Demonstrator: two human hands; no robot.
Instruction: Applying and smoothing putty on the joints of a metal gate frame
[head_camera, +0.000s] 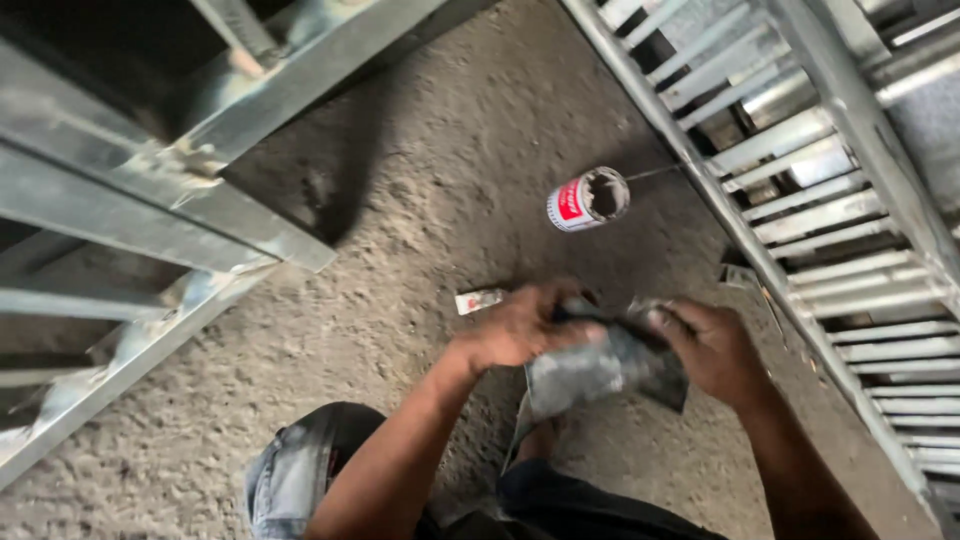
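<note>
A crumpled grey cloth (600, 372), smeared dark, is bunched above the concrete floor, one corner hanging down.

We identify this place as a metal fabrication workshop. The floor (450, 150) is bare rough concrete, grey and dusty, and the person works crouched directly on it. Up and to the left of the hands, we see a frame of galvanised steel bars (150, 200) with rough weld seams at the joints. To the right of the hands, a steel grille (800, 200) of many parallel slats lies along the floor. Just above the hands, an opened tin can (588, 199) with a red and white label lies on its side on the concrete, a thin rod (655, 172) beside it.
</note>
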